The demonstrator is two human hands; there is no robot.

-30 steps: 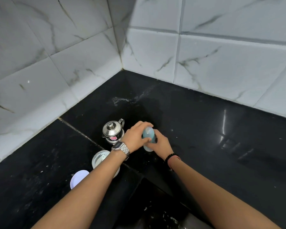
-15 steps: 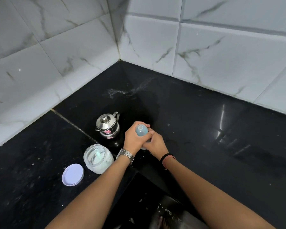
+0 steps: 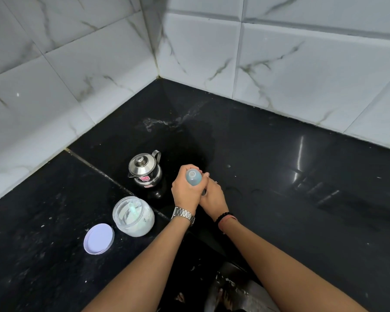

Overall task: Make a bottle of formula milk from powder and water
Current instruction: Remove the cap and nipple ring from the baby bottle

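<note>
We see the bottle (image 3: 193, 177) upright on the black surface (image 3: 279, 199), our left hand (image 3: 185, 190) wrapped around its top and our right hand (image 3: 213, 197) gripping lower down. The open powder jar (image 3: 133, 216), its lid (image 3: 98, 238) and the steel kettle (image 3: 145, 170) sit just left. Risk: a hard twist could tip the bottle and spill it.

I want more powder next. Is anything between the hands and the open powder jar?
Nothing visible blocks it. The powder jar stands open beside the left hand, its lid lying apart; both hands, right hand included, hold the bottle.
</note>
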